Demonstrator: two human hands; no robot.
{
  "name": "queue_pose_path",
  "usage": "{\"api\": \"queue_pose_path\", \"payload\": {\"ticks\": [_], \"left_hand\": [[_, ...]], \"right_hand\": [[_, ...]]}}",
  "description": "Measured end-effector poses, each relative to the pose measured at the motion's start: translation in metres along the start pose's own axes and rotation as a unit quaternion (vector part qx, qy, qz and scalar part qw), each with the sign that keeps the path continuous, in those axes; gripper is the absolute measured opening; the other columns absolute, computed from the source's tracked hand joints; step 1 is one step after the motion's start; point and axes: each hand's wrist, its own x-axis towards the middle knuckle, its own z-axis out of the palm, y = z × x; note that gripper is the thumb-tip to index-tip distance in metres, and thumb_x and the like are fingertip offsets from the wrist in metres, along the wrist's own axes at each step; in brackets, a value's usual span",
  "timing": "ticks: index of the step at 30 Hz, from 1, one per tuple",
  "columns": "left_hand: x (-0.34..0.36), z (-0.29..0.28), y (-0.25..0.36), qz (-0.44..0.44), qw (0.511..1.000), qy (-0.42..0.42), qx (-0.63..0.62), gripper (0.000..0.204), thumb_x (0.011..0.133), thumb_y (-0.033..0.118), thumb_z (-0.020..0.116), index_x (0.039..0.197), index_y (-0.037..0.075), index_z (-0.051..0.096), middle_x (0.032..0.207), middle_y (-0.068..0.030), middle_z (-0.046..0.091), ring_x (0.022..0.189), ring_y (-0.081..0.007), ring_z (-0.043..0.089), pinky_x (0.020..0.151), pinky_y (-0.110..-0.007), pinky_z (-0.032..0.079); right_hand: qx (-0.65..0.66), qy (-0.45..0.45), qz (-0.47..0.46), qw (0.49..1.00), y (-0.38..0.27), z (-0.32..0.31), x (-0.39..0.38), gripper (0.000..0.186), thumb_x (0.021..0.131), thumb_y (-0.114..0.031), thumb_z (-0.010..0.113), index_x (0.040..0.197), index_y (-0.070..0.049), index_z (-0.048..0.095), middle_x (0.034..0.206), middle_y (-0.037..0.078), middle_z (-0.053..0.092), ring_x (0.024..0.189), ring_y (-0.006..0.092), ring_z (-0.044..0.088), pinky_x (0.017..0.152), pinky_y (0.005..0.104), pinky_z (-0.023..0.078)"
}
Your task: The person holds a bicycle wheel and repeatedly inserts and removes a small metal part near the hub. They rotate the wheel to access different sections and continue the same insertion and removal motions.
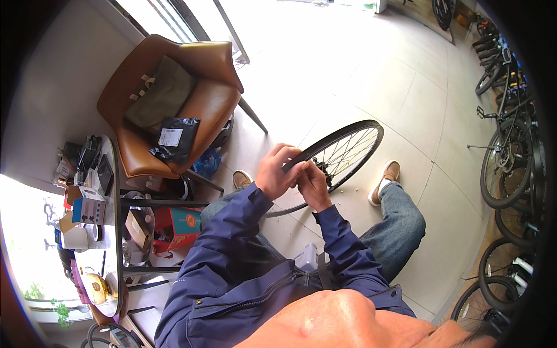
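A spoked bicycle wheel (pixel 341 131) with a black rim stands tilted between my knees. Its dark hub shows just beyond my fingers, and the lower part of the rim curves down behind my hands. My left hand (pixel 275 173) is closed around the near upper part of the rim. Close beside it, almost touching, my right hand (pixel 314 184) has its fingers bent and pinched at the same stretch of rim. Whether anything small sits between the right fingertips is hidden. I cannot tell if a tyre is on the rim.
A brown leather armchair (pixel 134 145) at the left holds a dark cushion and a black plastic parcel (pixel 178 136). Nearer stands a table crowded with boxes (pixel 88 210); a red and teal bag (pixel 178 227) lies below. Several bicycles (pixel 510 156) line the right side.
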Motion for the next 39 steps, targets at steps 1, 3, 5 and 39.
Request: {"api": "queue_pose_path", "payload": {"ticks": [1, 3, 5, 39], "left_hand": [[0.0, 0.0, 0.0, -0.006, 1.0, -0.001, -0.003, 0.03, 0.099, 0.016, 0.086, 0.121, -0.001, 0.075, 0.118, -0.0168, 0.073, 0.1, -0.0274, 0.077, 0.086, -0.038, 0.066], [-0.001, 0.0, 0.001, -0.006, 1.0, -0.001, -0.002, 0.03, 0.099, 0.016, 0.086, 0.121, -0.001, 0.075, 0.118, -0.0168, 0.073, 0.1, -0.0274, 0.077, 0.086, -0.038, 0.066], [-0.001, 0.0, 0.002, 0.004, 1.0, 0.001, 0.005, 0.03, 0.099, 0.016, 0.085, 0.121, -0.001, 0.075, 0.118, -0.0169, 0.073, 0.1, -0.0275, 0.077, 0.087, -0.039, 0.066], [0.0, 0.0, -0.001, 0.014, 1.0, 0.005, 0.009, 0.032, 0.099, 0.019, 0.087, 0.121, 0.0, 0.075, 0.118, -0.0163, 0.074, 0.1, -0.027, 0.077, 0.086, -0.039, 0.066]], "right_hand": [[-0.005, 0.003, 0.005, 1.0, 0.0, 0.0, 0.0, 0.031, 0.119, -0.029, 0.061, 0.134, -0.004, 0.07, 0.097, 0.0, 0.073, 0.075, 0.0046, 0.064, 0.067, 0.0242, 0.053], [0.001, -0.002, -0.013, 1.0, -0.001, 0.0, 0.0, 0.031, 0.119, -0.028, 0.06, 0.135, -0.003, 0.07, 0.096, 0.0, 0.073, 0.075, 0.0049, 0.064, 0.067, 0.0246, 0.053], [-0.013, -0.002, -0.026, 1.0, -0.001, 0.0, 0.0, 0.031, 0.119, -0.027, 0.06, 0.136, -0.003, 0.069, 0.095, 0.0, 0.073, 0.075, 0.0052, 0.064, 0.067, 0.025, 0.054], [-0.061, 0.006, -0.046, 0.997, -0.004, 0.002, 0.001, 0.03, 0.119, -0.025, 0.059, 0.139, -0.004, 0.067, 0.098, 0.002, 0.075, 0.075, 0.0061, 0.066, 0.067, 0.0259, 0.055]]}}
